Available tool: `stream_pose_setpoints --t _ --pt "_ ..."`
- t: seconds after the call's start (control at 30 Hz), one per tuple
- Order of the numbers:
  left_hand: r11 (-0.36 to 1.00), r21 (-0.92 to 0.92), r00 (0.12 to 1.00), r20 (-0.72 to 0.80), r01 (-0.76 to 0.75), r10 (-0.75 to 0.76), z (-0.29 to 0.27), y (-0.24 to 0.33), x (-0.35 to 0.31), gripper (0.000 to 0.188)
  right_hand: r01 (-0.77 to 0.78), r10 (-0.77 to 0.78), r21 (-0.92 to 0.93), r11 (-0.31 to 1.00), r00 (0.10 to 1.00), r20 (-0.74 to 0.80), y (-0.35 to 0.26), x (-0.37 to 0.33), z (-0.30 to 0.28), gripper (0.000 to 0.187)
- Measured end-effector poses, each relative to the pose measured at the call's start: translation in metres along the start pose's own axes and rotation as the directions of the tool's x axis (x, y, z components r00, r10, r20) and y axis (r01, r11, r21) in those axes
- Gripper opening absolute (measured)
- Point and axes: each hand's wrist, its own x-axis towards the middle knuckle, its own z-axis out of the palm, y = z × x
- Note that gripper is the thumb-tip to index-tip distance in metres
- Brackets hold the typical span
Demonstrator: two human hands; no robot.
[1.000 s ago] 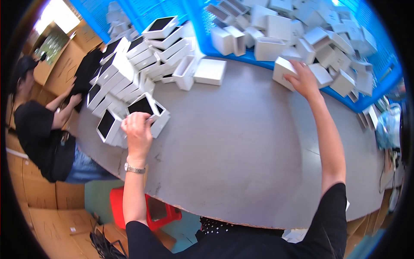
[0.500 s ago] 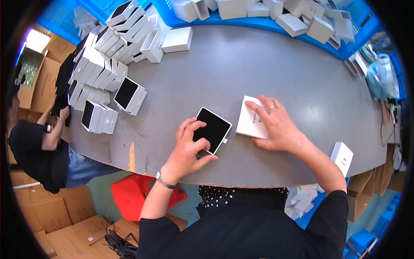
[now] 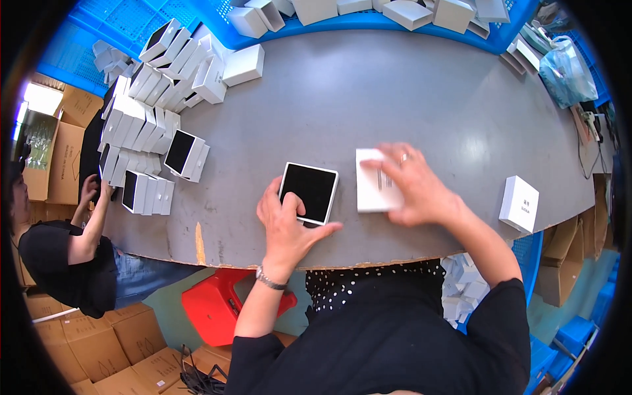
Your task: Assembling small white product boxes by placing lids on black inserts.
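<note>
A shallow white box tray (image 3: 320,172) with a black inside lies flat on the table in front of me. My left hand (image 3: 283,220) grips it at its near left side, one finger bent onto the black inside and the thumb stretched along the near edge. To its right, apart from it, stands a white box (image 3: 370,195) with print on top. My right hand (image 3: 421,187), slightly blurred, spans that box, its fingers over the far side and the thumb at the near side. Another white printed box (image 3: 519,204) sits farther right, near the table's front edge.
Stacked white box trays with black insides (image 3: 135,122) crowd the table's left. A blue crate (image 3: 289,34) of white box sleeves runs along the back. A plastic bag (image 3: 567,72) lies at the far right. Another person (image 3: 69,253) stands at the left, beside a red stool (image 3: 210,306).
My left hand has turned the tray straighter, and its side tab no longer shows. The box under my right hand also sits straighter. The whole view has shifted slightly.
</note>
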Motion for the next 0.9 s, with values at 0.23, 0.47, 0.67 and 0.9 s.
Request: stream_pose_setpoints --t 0.23,0.47,0.67,0.9 --pt "0.966 -0.140 0.971 0.073 -0.217 0.228 0.001 -0.006 0.013 0.034 0.213 -0.222 0.138 0.967 0.973 0.057 0.022 0.027 -0.003 0.086" --pt "0.974 -0.136 0.983 0.008 -0.180 0.183 0.011 -0.002 0.016 0.037 0.191 -0.185 0.209 0.959 0.982 -0.049 0.014 0.021 0.002 0.085" --pt "0.944 -0.217 0.933 0.211 -0.247 0.293 0.004 0.005 0.028 0.034 0.232 -0.226 0.153 0.961 0.973 -0.058 0.017 0.021 0.001 0.085" --pt "0.913 -0.390 0.974 0.135 -0.117 0.183 0.009 0.013 0.029 0.052 0.275 -0.297 0.313 0.909 0.954 0.027 0.017 0.020 0.005 0.090"
